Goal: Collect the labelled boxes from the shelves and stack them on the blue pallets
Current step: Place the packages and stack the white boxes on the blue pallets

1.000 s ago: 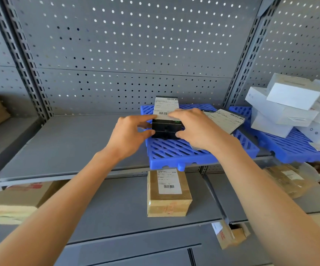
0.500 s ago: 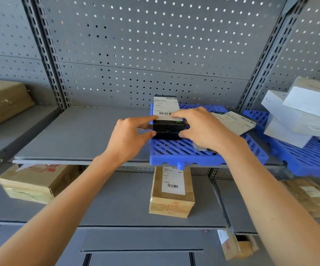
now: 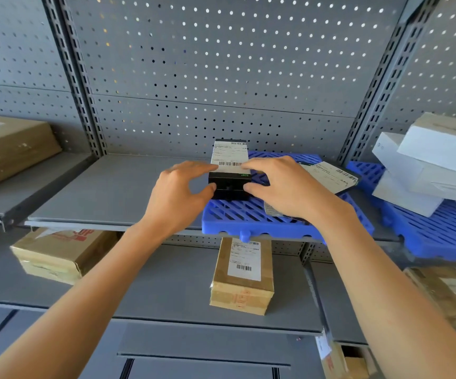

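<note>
A black box (image 3: 230,184) with a white barcode label on top stands on the left part of a blue pallet (image 3: 251,217) on the upper shelf. My left hand (image 3: 179,196) holds the box's left side, thumb at its lower front corner, forefinger along its top edge. My right hand (image 3: 284,184) grips the right side the same way. A second flat labelled box (image 3: 330,175) lies on the pallet behind my right hand, partly hidden. A brown labelled box (image 3: 242,274) stands on the shelf below.
White boxes (image 3: 426,165) are piled on a second blue pallet (image 3: 440,231) at the right. Brown cartons lie at the left on the upper shelf (image 3: 11,149) and the lower shelf (image 3: 60,253); more sit at the lower right (image 3: 451,291). A perforated grey back panel (image 3: 221,77) closes the shelf.
The view has tilted up and shifted right. Both hands stay on the black box, which remains in place on the pallet.
</note>
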A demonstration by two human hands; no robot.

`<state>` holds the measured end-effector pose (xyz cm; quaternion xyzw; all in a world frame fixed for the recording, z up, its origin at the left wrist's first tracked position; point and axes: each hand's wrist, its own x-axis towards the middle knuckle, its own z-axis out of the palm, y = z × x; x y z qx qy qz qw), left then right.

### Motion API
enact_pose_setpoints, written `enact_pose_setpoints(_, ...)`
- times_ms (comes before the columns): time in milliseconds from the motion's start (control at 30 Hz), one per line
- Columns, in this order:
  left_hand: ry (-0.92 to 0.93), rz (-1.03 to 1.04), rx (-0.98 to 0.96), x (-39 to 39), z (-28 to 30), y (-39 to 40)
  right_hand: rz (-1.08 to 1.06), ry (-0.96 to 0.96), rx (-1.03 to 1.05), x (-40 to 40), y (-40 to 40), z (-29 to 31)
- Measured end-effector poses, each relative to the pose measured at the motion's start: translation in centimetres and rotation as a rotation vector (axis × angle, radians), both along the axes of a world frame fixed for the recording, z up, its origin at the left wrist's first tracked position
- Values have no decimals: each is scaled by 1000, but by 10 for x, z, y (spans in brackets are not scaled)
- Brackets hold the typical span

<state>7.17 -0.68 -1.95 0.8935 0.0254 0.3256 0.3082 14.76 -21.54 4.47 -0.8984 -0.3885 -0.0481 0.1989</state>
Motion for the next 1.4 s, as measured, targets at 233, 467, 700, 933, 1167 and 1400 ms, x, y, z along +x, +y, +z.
enact_pose_setpoints(233, -144, -30, 233, 8, 12, -37, -26, -115, 48, -8, -37, -8)
enact_pose_setpoints(467, -137, -64, 333, 21, 11, -70, -38, -132, 118, -8, -70, -25)
enact_pose_setpoints(700, -79, -146, 309, 27, 10, -98, -119, -151, 260, -2, -103, -39)
enact_pose_setpoints(933, -63, -173, 230, 34, 7, -118, -209, -139, 350, 1, -114, -50)
enact_pose_setpoints(1167, -94, -196, 145, 33, -1, -124, -204, 17, 346, -4, -128, -67)
enact_pose_setpoints(1400, 9, -242, -18, 28, 1, -129, -187, 57, 390, -1, -133, -70)
